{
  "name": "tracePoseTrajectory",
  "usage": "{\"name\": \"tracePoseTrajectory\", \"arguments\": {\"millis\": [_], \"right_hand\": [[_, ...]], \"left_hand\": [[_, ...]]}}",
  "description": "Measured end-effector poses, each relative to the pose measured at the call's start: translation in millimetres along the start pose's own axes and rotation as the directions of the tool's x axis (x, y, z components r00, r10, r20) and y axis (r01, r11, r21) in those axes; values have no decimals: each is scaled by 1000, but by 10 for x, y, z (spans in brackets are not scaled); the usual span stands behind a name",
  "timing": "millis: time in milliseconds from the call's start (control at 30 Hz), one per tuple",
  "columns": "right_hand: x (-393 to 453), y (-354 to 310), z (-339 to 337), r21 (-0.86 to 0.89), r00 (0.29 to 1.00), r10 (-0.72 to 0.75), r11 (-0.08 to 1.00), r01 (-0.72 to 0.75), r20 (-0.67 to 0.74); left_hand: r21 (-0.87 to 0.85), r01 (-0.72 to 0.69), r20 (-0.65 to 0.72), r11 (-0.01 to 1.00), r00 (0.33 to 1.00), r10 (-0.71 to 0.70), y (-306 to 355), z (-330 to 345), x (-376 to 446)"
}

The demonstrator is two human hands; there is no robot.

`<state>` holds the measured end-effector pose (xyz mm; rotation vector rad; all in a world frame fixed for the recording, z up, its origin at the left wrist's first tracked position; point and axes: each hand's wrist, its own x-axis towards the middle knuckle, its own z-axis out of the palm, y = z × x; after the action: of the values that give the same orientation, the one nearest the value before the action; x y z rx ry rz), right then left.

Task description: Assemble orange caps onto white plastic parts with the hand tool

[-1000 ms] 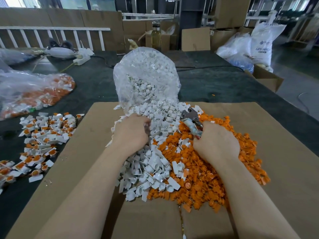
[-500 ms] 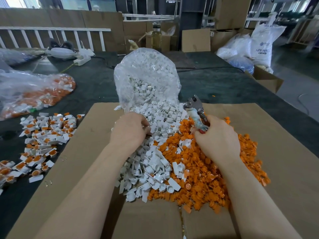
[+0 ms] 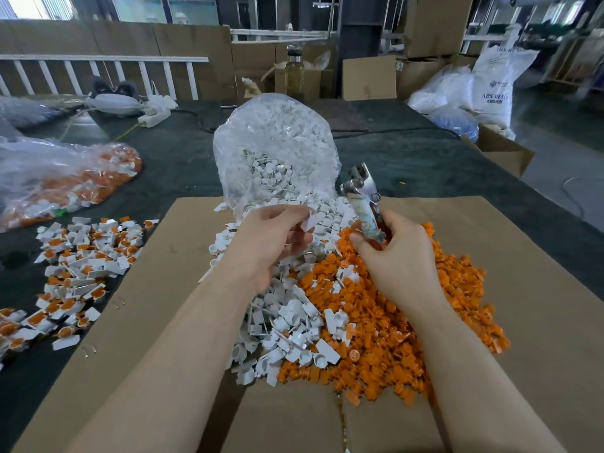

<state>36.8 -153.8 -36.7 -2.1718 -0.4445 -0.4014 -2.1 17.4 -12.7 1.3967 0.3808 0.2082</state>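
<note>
Left hand [image 3: 273, 243] pinches a blurred white part [image 3: 309, 221]; right hand [image 3: 397, 253] grips the hand tool [image 3: 364, 204], handles hidden.

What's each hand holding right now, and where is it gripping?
The right hand grips the hand tool by its lower handle, metal head pointing up. The left hand pinches a white plastic part by one end at its fingertips.

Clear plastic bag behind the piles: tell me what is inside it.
The clear bag holds loose white plastic parts, spilling from its mouth onto the cardboard. Its far side is hidden.
</note>
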Motion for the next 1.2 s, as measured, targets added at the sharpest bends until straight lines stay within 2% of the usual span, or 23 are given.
{"name": "tracePoseTrajectory", "arguments": {"millis": [200,367,600,900,1200], "right_hand": [[-13,-3,12,130,999,-15,991,18,-28],[-21,-6,8,181,998,-22,983,32,-58],[-31,-47,12,153,996,-40,987,52,-76],[-42,-63,13,43,992,-51,998,56,-113],[-36,-86,16,81,988,-30,996,43,-151]], "left_hand": [[-139,97,48,986,995,-91,-58,122,-47],[-191,36,6,981,999,-35,-132,192,-70],[-216,18,4,976,1000,-18,-142,258,-110],[-140,-105,-38,985,994,101,-105,328,-226],[138,-320,-101,937,937,334,-118,377,-276]]}}
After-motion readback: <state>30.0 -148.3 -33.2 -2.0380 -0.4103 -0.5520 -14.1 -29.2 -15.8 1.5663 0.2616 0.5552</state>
